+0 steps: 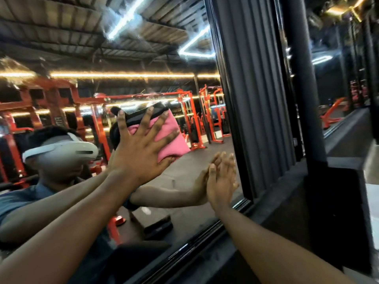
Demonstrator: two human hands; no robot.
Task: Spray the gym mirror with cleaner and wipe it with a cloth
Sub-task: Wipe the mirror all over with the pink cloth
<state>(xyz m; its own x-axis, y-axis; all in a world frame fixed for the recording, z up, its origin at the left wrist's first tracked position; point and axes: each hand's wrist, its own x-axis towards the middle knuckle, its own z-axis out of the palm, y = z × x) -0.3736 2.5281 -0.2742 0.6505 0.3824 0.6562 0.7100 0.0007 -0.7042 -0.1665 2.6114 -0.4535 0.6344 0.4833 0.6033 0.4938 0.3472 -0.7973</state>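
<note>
Cloth pressed flat to the mirror under a spread left hand

The left hand [139, 148] lies with fingers splayed straight over a pink cloth [170, 138], pressing it against the mirror [82, 58]; the cloth sticks out from under the palm toward 2 o'clock, with a black part of it beneath the fingertips at 12 o'clock. At 4 o'clock from the cloth, near but apart, the right hand [222, 181] rests flat on the glass, fingers straight and together, holding nothing. Spray streaks blur the glass above the cloth. A black frame [229, 111] bounds the mirror at 3 o'clock.
</note>
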